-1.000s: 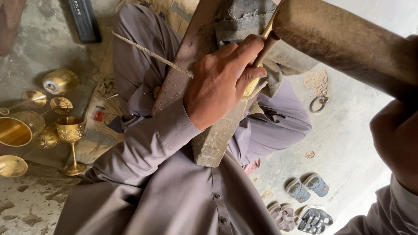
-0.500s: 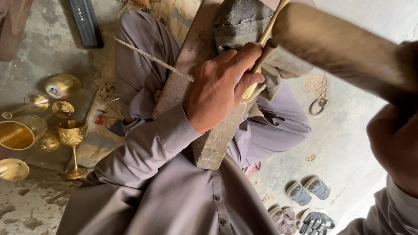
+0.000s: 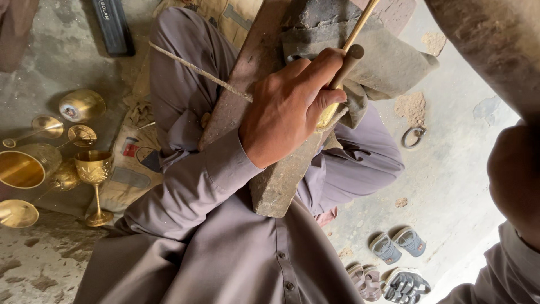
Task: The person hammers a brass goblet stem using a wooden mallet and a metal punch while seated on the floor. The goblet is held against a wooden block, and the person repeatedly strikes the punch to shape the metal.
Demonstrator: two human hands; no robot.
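The left hand (image 3: 287, 110) is seen closed around a small brass piece (image 3: 328, 114), which is pressed down against a slanted wooden block (image 3: 270, 186) resting across the lap. Only a yellow edge of the brass piece shows below the curled fingers (image 3: 323, 70); the remainder is hidden inside the grip. A wooden stick (image 3: 353, 42) is seen touching the same grip, passing up beside the index finger. A grey cloth (image 3: 388, 67) is draped over the block just beyond the hand. The right hand (image 3: 514, 180) is seen at the frame's right edge, blurred, below a thick wooden handle (image 3: 495, 50); whether its grip is closed cannot be told. A brass goblet (image 3: 94, 174) and brass bowls (image 3: 22, 169) are noted on the floor (image 3: 450, 169), well apart from both hands.
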